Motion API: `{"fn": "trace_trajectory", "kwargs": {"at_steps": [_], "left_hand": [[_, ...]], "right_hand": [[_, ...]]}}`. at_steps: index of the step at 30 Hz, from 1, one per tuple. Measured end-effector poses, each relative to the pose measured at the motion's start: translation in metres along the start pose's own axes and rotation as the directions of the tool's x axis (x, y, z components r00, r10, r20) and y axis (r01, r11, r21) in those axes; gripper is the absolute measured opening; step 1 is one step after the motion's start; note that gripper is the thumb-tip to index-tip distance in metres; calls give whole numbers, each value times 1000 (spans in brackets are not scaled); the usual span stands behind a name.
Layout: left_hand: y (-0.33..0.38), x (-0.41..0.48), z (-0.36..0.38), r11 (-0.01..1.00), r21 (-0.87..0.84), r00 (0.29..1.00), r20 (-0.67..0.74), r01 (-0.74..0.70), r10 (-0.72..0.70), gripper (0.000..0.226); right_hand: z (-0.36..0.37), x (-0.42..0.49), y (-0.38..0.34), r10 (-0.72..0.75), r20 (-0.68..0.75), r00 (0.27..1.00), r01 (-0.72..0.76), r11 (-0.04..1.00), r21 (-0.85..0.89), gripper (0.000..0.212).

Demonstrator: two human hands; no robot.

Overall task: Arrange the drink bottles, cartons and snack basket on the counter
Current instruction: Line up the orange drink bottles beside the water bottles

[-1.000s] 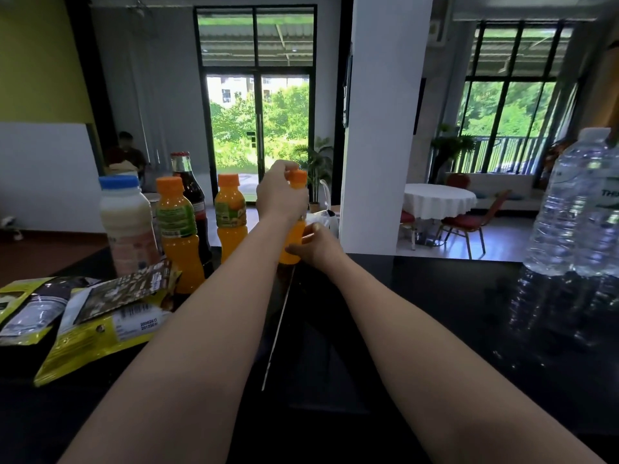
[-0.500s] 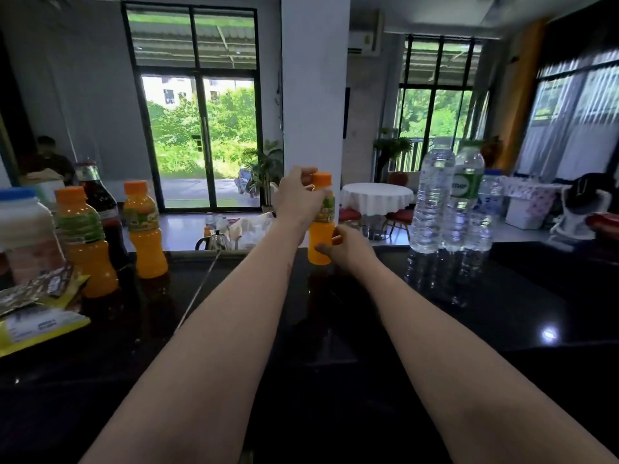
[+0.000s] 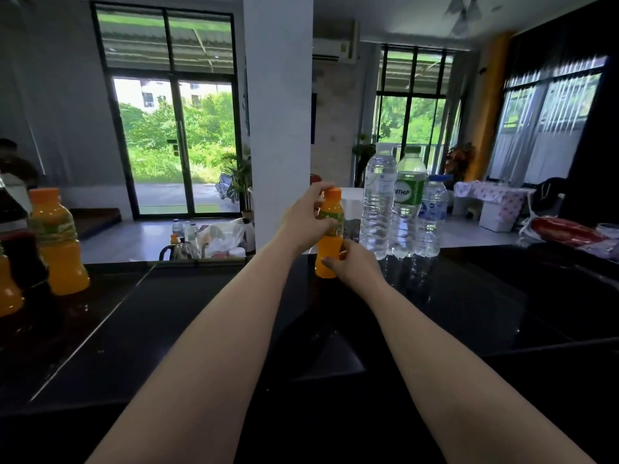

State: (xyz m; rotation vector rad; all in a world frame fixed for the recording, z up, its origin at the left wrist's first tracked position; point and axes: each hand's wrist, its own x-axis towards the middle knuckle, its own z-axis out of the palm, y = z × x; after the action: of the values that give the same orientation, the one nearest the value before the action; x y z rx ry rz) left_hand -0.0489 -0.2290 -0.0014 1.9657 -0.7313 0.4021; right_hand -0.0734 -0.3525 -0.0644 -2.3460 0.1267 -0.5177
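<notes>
Holding the bottle: both hands are clamped on one small juice bottle [image 3: 326,246], straight ahead at full reach, near the far edge of the black counter [image 3: 469,296].
Bottle's axis: upright, cap on top; the base appears to rest on the counter.
Left hand [image 3: 306,222]: curled round the neck and label from the left, fingertips at the cap.
Right hand [image 3: 355,266]: gripping the lower body near the base, between the bottle and the water bottles.
Bottle's look: orange drink, orange cap, green-and-yellow label, closed and seemingly full.
Neighbours: three clear water bottles [image 3: 407,202] stand just beside it on the right; whether they touch it cannot be told.
Next move, as judged: any shift right has little room, so the bottle must stay upright to avoid knocking that row.
Far left: another juice bottle [image 3: 55,242] and a dark bottle [image 3: 13,229], well apart from the hands.
</notes>
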Motion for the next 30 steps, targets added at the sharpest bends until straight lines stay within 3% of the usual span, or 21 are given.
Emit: {"fn": "trace_trajectory", "kwargs": {"at_steps": [9,30], "left_hand": [[-13,27,33,983,172,994,-104,56,-38,67],[-21,55,75,979,190,980,-195,74,-36,68]], "right_hand": [[0,29,16,31,-110,993,-33,999,-14,27],[-4,43,23,16,-256,967,-63,982,-176,24]]}}
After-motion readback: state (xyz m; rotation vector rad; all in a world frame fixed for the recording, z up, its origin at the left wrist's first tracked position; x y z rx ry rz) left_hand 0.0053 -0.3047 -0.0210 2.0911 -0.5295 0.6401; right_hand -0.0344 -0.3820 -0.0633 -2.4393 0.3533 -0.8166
